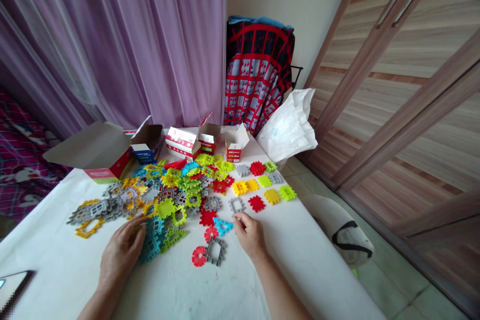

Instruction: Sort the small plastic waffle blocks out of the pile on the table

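Observation:
A heap of interlocking plastic building pieces [168,200] in many colours lies on a white-covered table [63,255]. My left hand [122,252] rests at the heap's near edge, its fingertips beside a stack of blue pieces [152,242]. My right hand [249,234] is loosely curled, with its fingertips just next to a cyan triangular piece [223,226]. Closer to me lie a grey square frame piece [215,251] and a red gear-shaped piece [199,256]. Sorted pieces [258,190] form loose rows at the right.
Several opened cardboard boxes [183,142] stand along the table's far edge, with a white plastic bag [287,127] behind them. A phone or tablet [11,290] lies at the near left corner. A patterned cloth [257,75] hangs beyond the table, and wardrobe doors [390,85] fill the right.

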`<state>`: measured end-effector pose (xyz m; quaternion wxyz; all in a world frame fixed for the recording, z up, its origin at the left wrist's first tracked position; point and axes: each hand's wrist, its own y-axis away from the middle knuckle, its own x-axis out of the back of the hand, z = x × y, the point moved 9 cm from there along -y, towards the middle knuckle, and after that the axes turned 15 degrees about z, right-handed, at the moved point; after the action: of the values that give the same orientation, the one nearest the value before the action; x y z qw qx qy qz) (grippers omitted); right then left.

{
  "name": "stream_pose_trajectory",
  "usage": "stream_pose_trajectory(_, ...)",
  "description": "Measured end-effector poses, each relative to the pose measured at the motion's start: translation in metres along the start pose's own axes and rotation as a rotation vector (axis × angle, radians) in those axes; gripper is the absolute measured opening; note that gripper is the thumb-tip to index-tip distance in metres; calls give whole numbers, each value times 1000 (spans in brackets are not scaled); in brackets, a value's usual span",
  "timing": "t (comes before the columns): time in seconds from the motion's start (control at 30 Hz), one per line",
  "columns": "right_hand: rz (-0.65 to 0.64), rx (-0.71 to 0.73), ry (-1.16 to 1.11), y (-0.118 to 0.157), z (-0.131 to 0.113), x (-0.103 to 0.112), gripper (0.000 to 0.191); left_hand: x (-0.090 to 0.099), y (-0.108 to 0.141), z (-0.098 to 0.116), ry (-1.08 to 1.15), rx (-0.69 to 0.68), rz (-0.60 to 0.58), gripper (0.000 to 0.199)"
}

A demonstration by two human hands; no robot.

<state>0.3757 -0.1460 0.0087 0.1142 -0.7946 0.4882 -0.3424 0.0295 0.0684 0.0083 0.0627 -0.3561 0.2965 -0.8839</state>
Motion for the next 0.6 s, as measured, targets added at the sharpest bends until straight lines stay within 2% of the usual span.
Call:
stream_pose_trajectory(0.2,-32,9,-20,5,6,-2,40,2,1,4,-11,22,-1,44)
stream_pose_trajectory(0.37,-104,3,1,4,6,-6,38,5,3,11,-21,28,-8,41)
stream_pose_trajectory(0.6,-102,25,56,3,0,-4,38,16,1,34,-13,-92,70,40)
